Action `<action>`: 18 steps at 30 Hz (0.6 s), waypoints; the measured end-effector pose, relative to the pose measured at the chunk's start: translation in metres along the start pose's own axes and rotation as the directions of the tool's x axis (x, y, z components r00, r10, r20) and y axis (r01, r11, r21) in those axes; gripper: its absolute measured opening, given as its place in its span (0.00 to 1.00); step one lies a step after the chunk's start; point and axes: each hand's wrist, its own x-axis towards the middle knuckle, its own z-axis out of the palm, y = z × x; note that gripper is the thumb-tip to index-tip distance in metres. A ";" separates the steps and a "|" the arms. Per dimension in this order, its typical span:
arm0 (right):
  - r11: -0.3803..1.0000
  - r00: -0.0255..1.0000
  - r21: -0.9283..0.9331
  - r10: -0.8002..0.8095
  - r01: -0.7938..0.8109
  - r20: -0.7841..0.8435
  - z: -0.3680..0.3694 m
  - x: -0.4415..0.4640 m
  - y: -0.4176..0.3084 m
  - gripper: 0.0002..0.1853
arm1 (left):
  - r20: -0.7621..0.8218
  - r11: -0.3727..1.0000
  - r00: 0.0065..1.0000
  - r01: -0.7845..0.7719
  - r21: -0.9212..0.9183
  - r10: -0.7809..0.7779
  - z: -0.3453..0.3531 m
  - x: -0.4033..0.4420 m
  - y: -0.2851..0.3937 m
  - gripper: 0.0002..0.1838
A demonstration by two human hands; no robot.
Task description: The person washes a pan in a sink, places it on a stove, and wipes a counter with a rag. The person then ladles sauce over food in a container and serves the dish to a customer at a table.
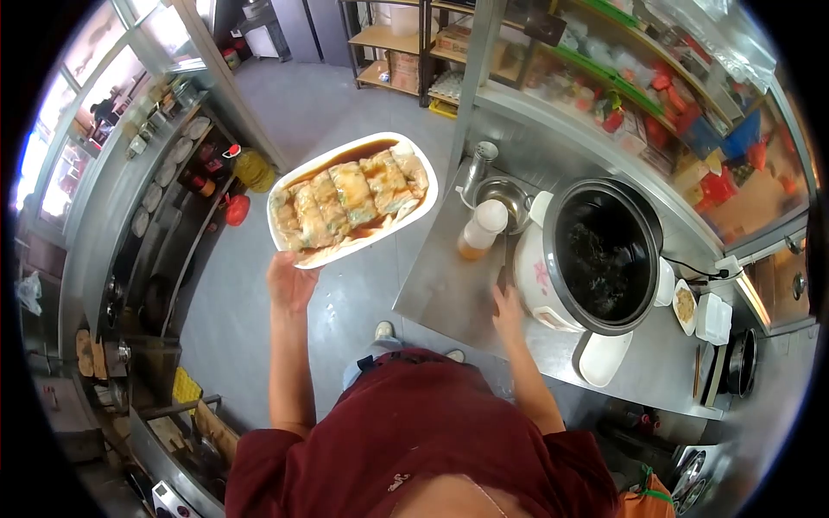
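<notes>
My left hand [294,283] is closed on the near edge of a white oval plate [433,180], raised above the floor to the left of the counter. Cut, filled rice noodle rolls [350,197] lie on it in brown sauce. Over the steel counter, my right hand [509,312] is beside a large white electric cooker [537,274]. Its fingers are drawn together at a thin dark thing that I cannot make out. Just beyond stands a squeeze bottle [482,231] with a pale top and brown liquid low down.
Behind the bottle are a metal bowl [508,195] and a steel cylinder [480,166]. The open cooker holds dark liquid. An empty white dish [606,358] lies near the counter's front edge; a small food dish [685,307] is farther right. Shelving with an oil jug [253,169] runs along the left.
</notes>
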 end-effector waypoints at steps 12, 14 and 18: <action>0.934 0.964 0.251 0.264 -0.253 -0.012 0.022 0.021 -0.017 0.37 | -0.105 0.997 0.994 -0.008 0.082 0.017 -0.029 -0.011 -0.001 0.25; 0.898 0.940 0.374 0.306 -0.231 -0.152 0.034 0.058 -0.019 0.42 | -0.051 0.996 0.999 -0.004 0.084 0.008 -0.026 -0.013 0.002 0.24; 0.765 0.869 0.582 0.456 -0.274 -0.190 0.044 0.111 -0.035 0.40 | -0.062 0.998 0.997 -0.034 0.045 0.037 -0.018 -0.019 0.012 0.26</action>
